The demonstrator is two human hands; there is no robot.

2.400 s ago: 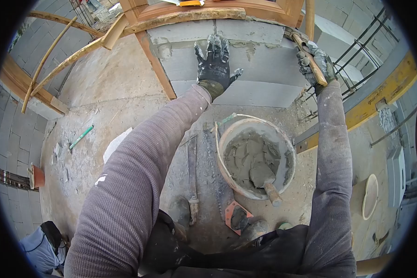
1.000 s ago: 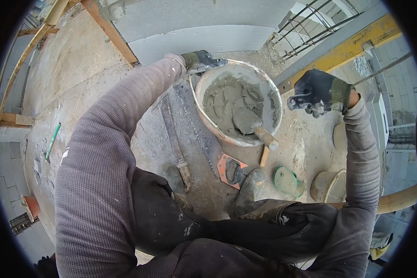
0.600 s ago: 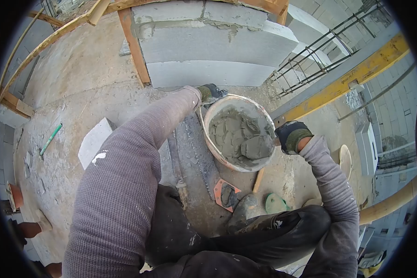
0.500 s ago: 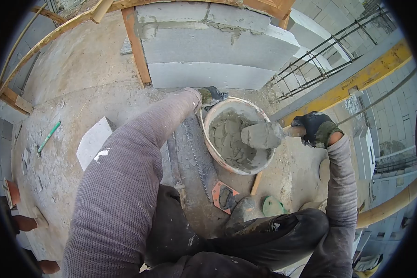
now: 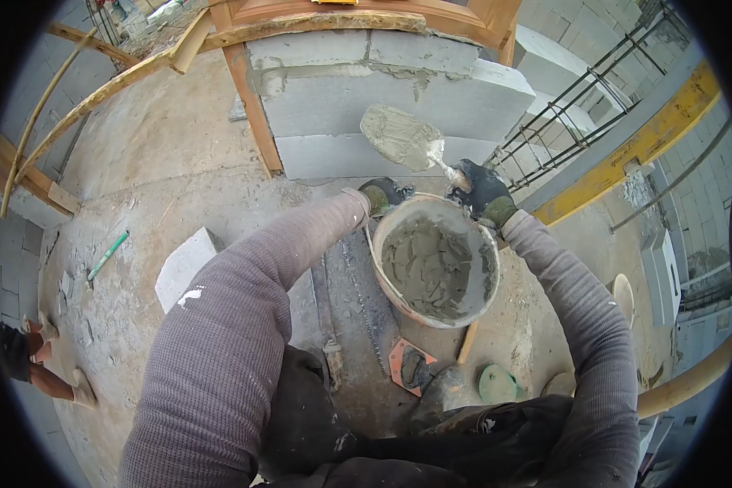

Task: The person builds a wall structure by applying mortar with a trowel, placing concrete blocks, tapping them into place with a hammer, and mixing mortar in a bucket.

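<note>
**Loaded Trowel Raised Beyond the Bucket Rim**

The trowel (image 5: pixel 400 137) has a broad, rounded blade coated in wet grey mortar, with a narrow, smeared neck. The bucket (image 5: pixel 483 272) is round, with a pale, crusted inner wall; it stands on the dusty floor (image 5: pixel 199 191) and contains thick mortar (image 5: pixel 427 264) with a lumpy, broken surface. Behind the trowel stands a block wall (image 5: pixel 325 102) of smooth, light-grey rectangular units, with rough mortar along the upper joint. A saw (image 5: pixel 412 366) with an angular orange-and-black handle lies on the floor, below the bucket in the view.

Both arms extend forward in ribbed, paint-flecked sleeves. The right arm bends inward, placing the gloved right hand (image 5: pixel 481 193) at the far right side of the bucket. The left arm reaches across to the far left rim, with the left hand (image 5: pixel 388 193) low beside it.

The right hand is clamped around the trowel handle — the blade points left and away from the body. The left hand touches the rim; its fingers are partly hidden, so the closure of its grip cannot be determined.
</note>
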